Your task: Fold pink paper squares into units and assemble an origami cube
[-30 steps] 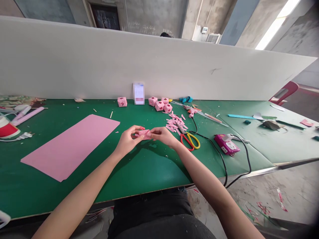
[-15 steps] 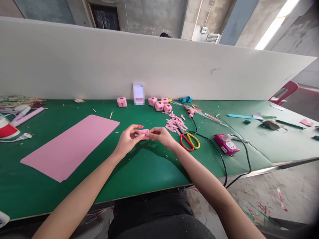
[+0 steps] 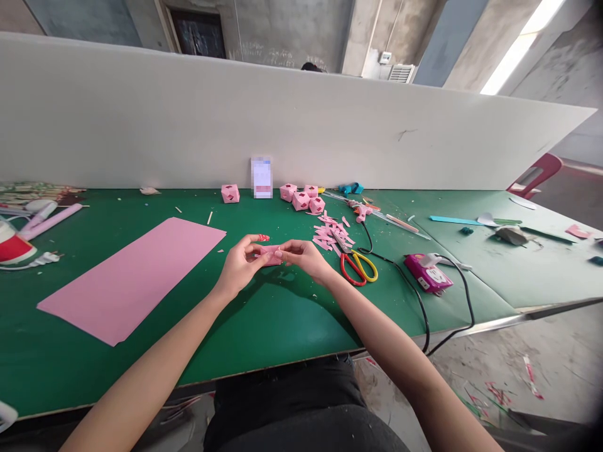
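A small piece of folded pink paper point(image 3: 270, 256) is held just above the green tabletop between my two hands. My left hand point(image 3: 239, 262) pinches its left side with thumb and fingers; something red covers the tip of one finger. On the right side, my right hand point(image 3: 306, 256) grips the paper with its thumb and fingertips. The fingers hide part of the folds. Beyond my hands stand several folded pink paper cubes point(image 3: 300, 201) with diamond-shaped openings, and one more cube point(image 3: 230, 193) sits apart to the left.
Pink paper sheets point(image 3: 136, 276) lie at left. Right of my hands are pink paper scraps point(image 3: 330, 233), scissors point(image 3: 358, 267) with red and yellow handles, a pink glue gun point(image 3: 362, 213) and a purple power socket point(image 3: 428, 274) with black cable. A phone point(image 3: 262, 178) leans on the white partition point(image 3: 188, 119).
The folded paper has tilted slightly between my fingers, so less of its face shows. Both hands stay in nearly the same place and keep their hold.
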The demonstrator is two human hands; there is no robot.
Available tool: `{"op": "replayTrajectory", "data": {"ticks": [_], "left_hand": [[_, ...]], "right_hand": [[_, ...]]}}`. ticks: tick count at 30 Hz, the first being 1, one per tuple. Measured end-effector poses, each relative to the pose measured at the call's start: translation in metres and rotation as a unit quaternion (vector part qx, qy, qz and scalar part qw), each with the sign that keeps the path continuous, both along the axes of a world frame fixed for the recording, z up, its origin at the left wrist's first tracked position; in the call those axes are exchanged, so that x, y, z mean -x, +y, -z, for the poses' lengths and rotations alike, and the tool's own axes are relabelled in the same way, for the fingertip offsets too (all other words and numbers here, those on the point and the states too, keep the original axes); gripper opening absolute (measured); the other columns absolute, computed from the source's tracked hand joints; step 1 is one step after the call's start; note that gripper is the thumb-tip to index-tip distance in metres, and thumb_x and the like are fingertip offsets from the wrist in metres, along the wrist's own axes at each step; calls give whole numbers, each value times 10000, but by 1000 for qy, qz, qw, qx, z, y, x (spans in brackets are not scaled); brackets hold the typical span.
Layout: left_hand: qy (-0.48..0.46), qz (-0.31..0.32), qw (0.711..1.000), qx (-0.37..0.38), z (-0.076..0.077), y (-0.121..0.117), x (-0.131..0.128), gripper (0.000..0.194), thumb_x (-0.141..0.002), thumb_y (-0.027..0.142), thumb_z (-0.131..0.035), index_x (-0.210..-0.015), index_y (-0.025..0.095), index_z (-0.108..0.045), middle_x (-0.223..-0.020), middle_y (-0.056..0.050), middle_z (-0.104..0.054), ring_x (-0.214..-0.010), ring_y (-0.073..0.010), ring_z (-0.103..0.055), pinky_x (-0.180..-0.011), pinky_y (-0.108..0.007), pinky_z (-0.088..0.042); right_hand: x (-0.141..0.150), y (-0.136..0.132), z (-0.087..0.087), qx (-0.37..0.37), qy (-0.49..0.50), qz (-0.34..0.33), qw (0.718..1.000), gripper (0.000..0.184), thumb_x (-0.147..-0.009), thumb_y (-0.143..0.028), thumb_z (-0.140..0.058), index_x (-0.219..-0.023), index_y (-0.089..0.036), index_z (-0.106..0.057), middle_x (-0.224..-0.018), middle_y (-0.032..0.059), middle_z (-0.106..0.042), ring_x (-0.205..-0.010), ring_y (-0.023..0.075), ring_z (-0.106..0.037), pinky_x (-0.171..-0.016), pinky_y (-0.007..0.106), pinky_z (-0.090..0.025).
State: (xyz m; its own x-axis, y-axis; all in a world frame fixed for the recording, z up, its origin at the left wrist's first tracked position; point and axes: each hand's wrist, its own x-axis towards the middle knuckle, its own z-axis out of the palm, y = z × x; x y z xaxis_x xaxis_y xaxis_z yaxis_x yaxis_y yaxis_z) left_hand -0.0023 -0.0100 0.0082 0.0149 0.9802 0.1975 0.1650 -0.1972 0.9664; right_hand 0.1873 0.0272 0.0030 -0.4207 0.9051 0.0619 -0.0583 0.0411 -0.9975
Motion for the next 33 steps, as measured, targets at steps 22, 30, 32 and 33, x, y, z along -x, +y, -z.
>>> {"op": "replayTrajectory", "data": {"ticks": [22,30,32,33], "left_hand": [[12,9,1000,-2,-1,-3,-1,411,-784,376,-742,-1133,197,-617,-956,-66,-762,-863,-246,-749,-824,-396,-596],[17,-11,1000,8,-4,-3,-1,456,-762,394,-751,-1150,191,-622,-882,-48,-745,-807,-225,-721,-737,-350,-575],[14,-11,1000,13,-5,-3,-1,462,-757,403,-751,-1145,189,-621,-892,-55,-750,-801,-225,-719,-727,-345,-566],[10,-9,1000,14,-5,-3,-1,464,-754,406,-753,-1141,188,-620,-898,-59,-753,-800,-225,-720,-728,-345,-564]], "right_hand": [[0,0,-3,10,12,20,1000,412,-615,-497,-875,-817,-163,-746,-783,24,-709,-740,138,-621,-688,260,-491],[1,-3,-5,-2,1,8,1000,434,-655,-547,-836,-842,-166,-742,-781,23,-698,-728,137,-609,-666,254,-489],[2,-4,-6,-2,0,11,1000,440,-645,-555,-839,-819,-165,-735,-761,18,-693,-721,138,-610,-663,256,-490],[2,-4,-6,-2,1,13,1000,441,-636,-554,-845,-808,-164,-733,-754,17,-692,-719,138,-611,-662,256,-490]]}}
